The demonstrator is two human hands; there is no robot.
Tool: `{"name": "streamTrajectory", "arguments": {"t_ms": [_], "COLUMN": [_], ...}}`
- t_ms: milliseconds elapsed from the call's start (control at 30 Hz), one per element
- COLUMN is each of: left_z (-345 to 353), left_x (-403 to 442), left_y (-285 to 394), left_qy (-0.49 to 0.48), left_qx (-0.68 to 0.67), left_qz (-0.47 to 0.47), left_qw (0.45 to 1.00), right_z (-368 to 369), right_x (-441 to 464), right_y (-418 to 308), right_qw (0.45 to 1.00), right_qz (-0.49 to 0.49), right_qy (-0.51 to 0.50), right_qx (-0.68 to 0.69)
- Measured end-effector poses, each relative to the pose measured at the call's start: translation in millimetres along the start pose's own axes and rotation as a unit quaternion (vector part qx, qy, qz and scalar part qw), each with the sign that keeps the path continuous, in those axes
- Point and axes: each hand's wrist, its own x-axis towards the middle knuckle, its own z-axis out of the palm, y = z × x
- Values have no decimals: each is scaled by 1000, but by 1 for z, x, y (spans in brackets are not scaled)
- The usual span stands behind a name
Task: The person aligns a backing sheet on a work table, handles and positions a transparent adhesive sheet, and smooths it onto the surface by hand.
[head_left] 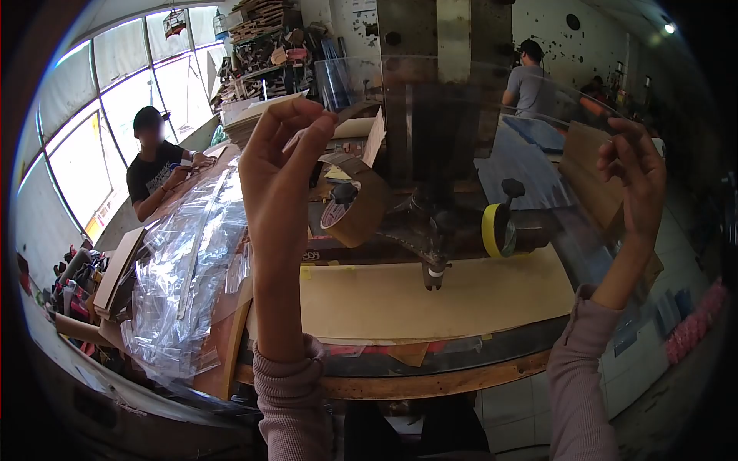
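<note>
Both my hands are raised in front of a dark machine [427,131]. Between them hangs a large clear plastic sheet [361,77], its faint curved edge running across the machine's front. My left hand [283,150] pinches the sheet's left side between thumb and fingers. At the right, my right hand [636,169] has its fingers curled at the sheet's other side. Below lies a tan board [430,303] on the machine's bed. A roll of brown tape [363,207] and a roll of yellow tape [490,230] hang on the machine above the board.
A shiny pile of clear plastic pieces [181,284] covers the table at left, where a person [157,165] sits working. Another person [530,84] stands at the back right. Brown cardboard [588,173] leans at right. A wooden edge [438,382] borders the bed nearest me.
</note>
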Motion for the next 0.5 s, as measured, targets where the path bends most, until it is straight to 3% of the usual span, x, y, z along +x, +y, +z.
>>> {"name": "streamTrajectory", "arguments": {"t_ms": [500], "left_z": [-3], "left_x": [0], "left_y": [-1], "left_qy": [12], "left_qx": [7], "left_qz": [-2], "left_qw": [1000], "right_z": [0], "right_x": [2], "right_y": [5], "right_qw": [1000], "right_qz": [15], "right_qy": [-6], "right_qx": [12]}}
